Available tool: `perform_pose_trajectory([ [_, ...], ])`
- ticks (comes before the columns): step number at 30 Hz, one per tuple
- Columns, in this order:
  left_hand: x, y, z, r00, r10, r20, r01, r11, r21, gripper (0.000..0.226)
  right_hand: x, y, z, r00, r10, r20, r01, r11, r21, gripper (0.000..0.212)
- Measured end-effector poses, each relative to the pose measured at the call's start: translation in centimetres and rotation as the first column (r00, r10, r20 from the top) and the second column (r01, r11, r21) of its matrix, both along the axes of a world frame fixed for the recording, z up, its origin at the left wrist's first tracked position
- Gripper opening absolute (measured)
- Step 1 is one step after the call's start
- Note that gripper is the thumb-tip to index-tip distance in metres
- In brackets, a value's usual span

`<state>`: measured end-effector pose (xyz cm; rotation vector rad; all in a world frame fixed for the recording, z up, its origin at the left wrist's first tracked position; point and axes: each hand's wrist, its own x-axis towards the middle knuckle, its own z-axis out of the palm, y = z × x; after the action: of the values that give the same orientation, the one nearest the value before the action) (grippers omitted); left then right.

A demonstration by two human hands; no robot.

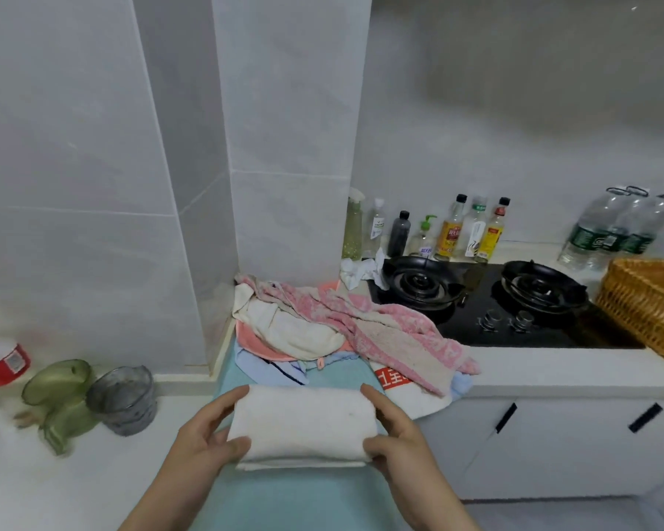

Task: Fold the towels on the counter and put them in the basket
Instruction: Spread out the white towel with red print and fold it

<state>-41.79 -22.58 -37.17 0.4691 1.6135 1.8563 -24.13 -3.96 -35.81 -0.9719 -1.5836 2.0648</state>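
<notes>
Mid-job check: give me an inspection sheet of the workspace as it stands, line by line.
Surface: white counter, with a teal towel spread flat at the front.
Job's things: folded white towel over the teal towel; pile of unfolded towels behind it; wicker basket far right by the stove, contents not visible.
Clutter: crumpled paper, sauce bottles and water bottles behind the stove; green jug and grey cup on the left.
Grippers: left hand and right hand each grip one end of the folded white towel.
Cables: nothing seen.
Surroundings: tiled wall; white cabinets below.
</notes>
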Motion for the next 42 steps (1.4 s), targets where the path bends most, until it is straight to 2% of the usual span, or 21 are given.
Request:
perform_pose_trajectory([
  [5, -0.1, 0.0, 6.5, 0.999, -0.041, 0.011, 0.041, 0.998, 0.046, 0.054, 1.5, -1.0, 6.8, 0.997, -0.034, -0.076, 0.036, 0.999, 0.028, 0.058],
  [9, 0.6, 2.3, 10.2, 0.997, -0.077, 0.02, 0.075, 0.993, 0.088, 0.052, 3.1, 0.1, 10.4, 0.991, -0.084, -0.105, 0.092, 0.993, 0.072, 0.063],
  [12, 1.7, 5.3, 11.7, 0.99, -0.138, -0.004, 0.138, 0.987, 0.084, 0.052, 5.2, 2.1, 12.1, 0.981, -0.144, -0.129, 0.157, 0.983, 0.095, 0.052],
  [23, 10.2, 17.6, 14.0, 0.957, -0.284, -0.062, 0.29, 0.951, 0.105, 0.063, 16.1, 12.6, 14.5, 0.964, -0.212, -0.159, 0.22, 0.975, 0.033, 0.058],
  [28, 12.6, 21.7, 15.3, 0.935, -0.345, -0.083, 0.354, 0.925, 0.136, 0.071, 19.0, 15.9, 15.6, 0.957, -0.229, -0.176, 0.243, 0.968, 0.062, 0.06],
  [33, 13.8, 26.0, 15.7, 0.92, -0.376, -0.114, 0.389, 0.911, 0.139, 0.068, 20.6, 19.4, 16.3, 0.939, -0.288, -0.186, 0.301, 0.953, 0.044, 0.059],
  [37, 13.9, 30.1, 15.8, 0.907, -0.4, -0.132, 0.417, 0.898, 0.143, 0.084, 21.0, 23.2, 16.2, 0.938, -0.304, -0.164, 0.317, 0.946, 0.061, 0.059],
  [42, 12.9, 37.3, 14.0, 0.905, -0.403, -0.134, 0.419, 0.898, 0.132, 0.069, 20.3, 30.0, 15.7, 0.943, -0.319, -0.089, 0.327, 0.941, 0.089, 0.06],
])
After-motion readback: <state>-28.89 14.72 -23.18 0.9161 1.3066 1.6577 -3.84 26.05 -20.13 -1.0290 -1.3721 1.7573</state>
